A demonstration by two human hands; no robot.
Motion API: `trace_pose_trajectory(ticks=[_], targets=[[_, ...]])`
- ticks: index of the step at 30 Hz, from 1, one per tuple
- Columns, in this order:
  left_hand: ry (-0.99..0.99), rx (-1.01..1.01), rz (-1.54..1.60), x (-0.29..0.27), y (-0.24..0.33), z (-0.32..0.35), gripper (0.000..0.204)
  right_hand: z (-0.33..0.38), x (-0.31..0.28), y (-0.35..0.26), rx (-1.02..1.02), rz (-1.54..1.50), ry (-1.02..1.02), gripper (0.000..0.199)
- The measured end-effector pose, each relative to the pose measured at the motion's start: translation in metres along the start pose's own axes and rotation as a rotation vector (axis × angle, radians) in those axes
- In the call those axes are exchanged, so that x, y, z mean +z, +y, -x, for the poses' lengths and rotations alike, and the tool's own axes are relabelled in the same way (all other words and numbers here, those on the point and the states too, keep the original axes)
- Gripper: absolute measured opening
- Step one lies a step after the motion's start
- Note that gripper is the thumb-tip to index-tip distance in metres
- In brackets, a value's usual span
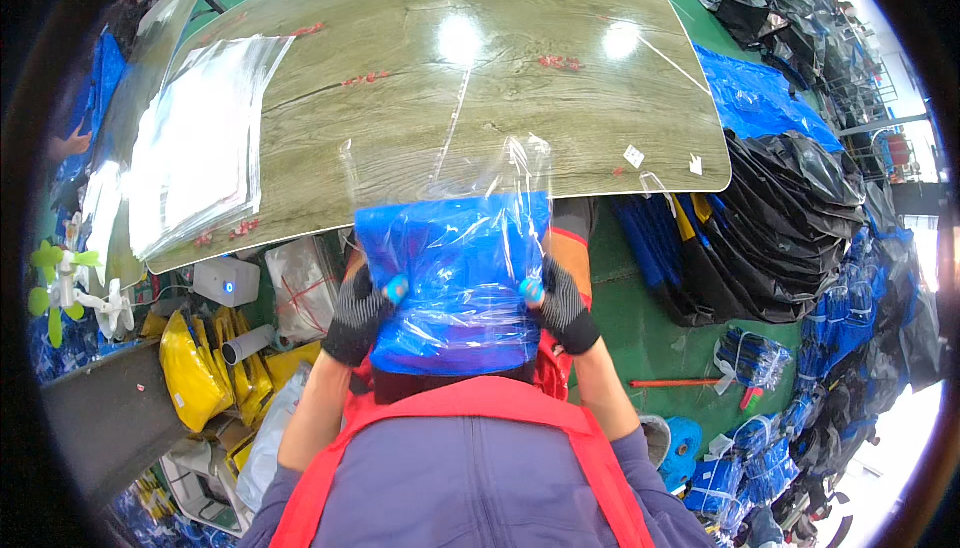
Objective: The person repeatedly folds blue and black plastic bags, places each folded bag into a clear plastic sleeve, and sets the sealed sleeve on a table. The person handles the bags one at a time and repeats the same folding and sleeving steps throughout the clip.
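A folded blue sheet in a clear plastic bag [455, 273] is held upright against my front, at the table's near edge. The bag's empty clear top sticks up past the blue fold and overlaps the tabletop. My left hand [364, 316], in a dark grey fingerless glove with a blue-covered thumb tip, grips the bag's left side. On the right side my right hand [563, 306], gloved the same way, pinches the bag with its thumb in front. The fingers behind the bag are hidden on both hands.
A stack of clear plastic bags [205, 138] lies on the left of the wood-patterned table [400, 98]. Piled black and blue sheets [770, 233] stand at the right. A green-bladed fan [62, 283], a white box [226, 281] and yellow folded pieces [195, 373] are at the left.
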State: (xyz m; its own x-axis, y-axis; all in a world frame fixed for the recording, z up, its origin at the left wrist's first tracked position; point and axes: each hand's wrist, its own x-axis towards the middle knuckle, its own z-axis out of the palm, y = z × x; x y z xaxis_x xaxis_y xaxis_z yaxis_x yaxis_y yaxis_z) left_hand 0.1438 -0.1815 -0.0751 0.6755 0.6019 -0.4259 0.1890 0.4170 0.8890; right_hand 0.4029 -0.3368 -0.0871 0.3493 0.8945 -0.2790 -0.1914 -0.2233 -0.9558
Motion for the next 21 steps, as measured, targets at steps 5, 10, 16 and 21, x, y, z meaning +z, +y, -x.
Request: trace_pose_trajectory(ticks=[5,10,16,21], targets=[[0.08,-0.171,0.062,0.004,0.001,-0.002,0.055,0.007,0.006,-0.007,-0.006,0.032,-0.105,0.078],[-0.062,0.015,-0.088,0.004,0.008,-0.01,0.08,0.001,0.006,-0.017,0.201,-0.046,-0.035,0.077],[0.026,-0.191,0.174,0.003,0.008,0.001,0.085,-0.002,0.015,-0.018,0.044,0.043,-0.066,0.071],[-0.125,-0.167,0.012,0.01,0.033,0.016,0.106,0.05,0.011,0.021,0.058,-0.368,-0.061,0.075]])
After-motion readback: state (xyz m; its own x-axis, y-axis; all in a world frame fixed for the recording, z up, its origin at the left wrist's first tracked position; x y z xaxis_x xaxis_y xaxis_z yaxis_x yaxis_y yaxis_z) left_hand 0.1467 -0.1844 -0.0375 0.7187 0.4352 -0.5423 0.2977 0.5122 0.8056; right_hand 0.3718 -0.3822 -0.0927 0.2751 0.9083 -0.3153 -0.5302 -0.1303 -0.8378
